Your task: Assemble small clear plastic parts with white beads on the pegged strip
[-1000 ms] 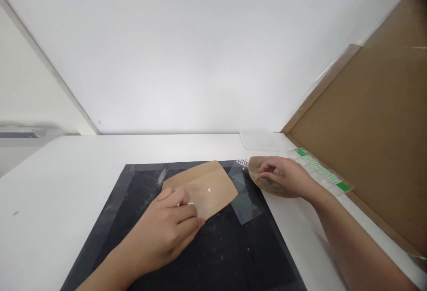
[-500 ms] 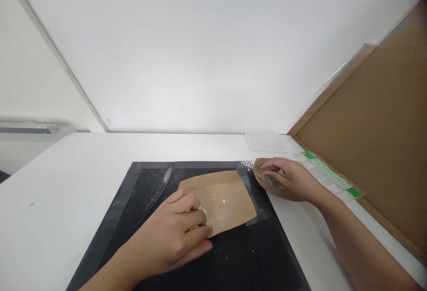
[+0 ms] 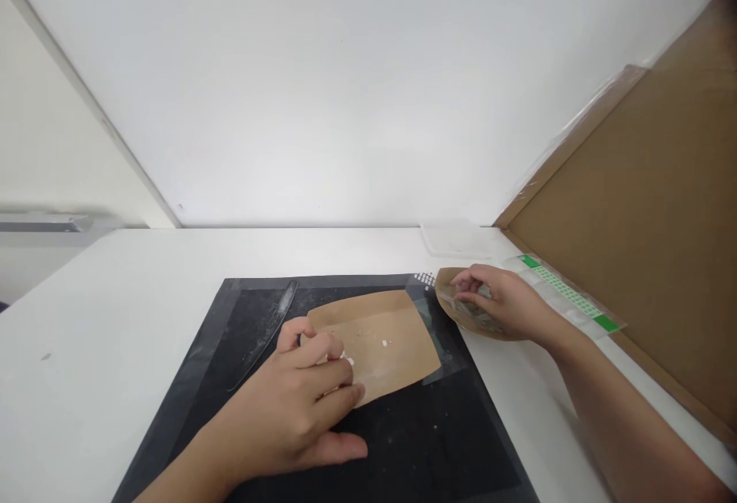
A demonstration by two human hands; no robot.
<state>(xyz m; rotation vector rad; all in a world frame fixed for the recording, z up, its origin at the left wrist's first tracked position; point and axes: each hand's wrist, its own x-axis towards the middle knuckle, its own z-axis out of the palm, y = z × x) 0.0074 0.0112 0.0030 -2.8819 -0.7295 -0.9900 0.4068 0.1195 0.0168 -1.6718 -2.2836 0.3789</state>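
On a brown paper sheet carrying small white bits, my left hand rests with bent fingertips over its left side. The fingers are apart and the thumb stretches out over the black mat. What lies under those fingertips is partly hidden. To the right, my right hand reaches into a shallow brown paper dish. Its fingertips are drawn together over clear or greyish small pieces in the dish; what they pinch, if anything, is too small to tell.
A curved dark strip with whitish dust lies on the mat's left. Small white squares mark its far right corner. Behind are a clear tray and a clear organiser with a green-edged label. Cardboard stands at right, a white wall behind.
My left thumb has swung away from the fingers and the farthest finger has lifted a little. My right hand stays at the dish, its fingertips slightly more curled. The view shifts slightly.
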